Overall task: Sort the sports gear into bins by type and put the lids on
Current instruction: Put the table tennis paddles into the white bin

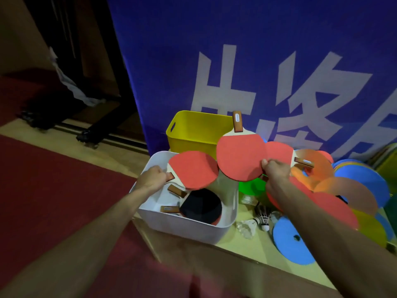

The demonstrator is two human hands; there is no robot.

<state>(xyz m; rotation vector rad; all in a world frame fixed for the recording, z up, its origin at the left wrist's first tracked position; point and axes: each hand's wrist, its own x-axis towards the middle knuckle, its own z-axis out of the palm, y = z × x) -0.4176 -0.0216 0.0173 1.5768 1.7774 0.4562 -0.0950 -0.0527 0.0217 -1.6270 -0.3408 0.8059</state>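
Two tight grips: L hand [153,178] on red paddle [194,169] handle, R hand [276,168] pinching 2nd paddle [240,157] rim.

Tilted red paddle [194,169] above white bin [184,226] holding paddles [200,204].

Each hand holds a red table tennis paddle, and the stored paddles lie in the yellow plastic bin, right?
No. The head view shows the stored paddles lying in the white plastic bin, not the yellow bin. Left hand and right hand do each hold a red paddle.
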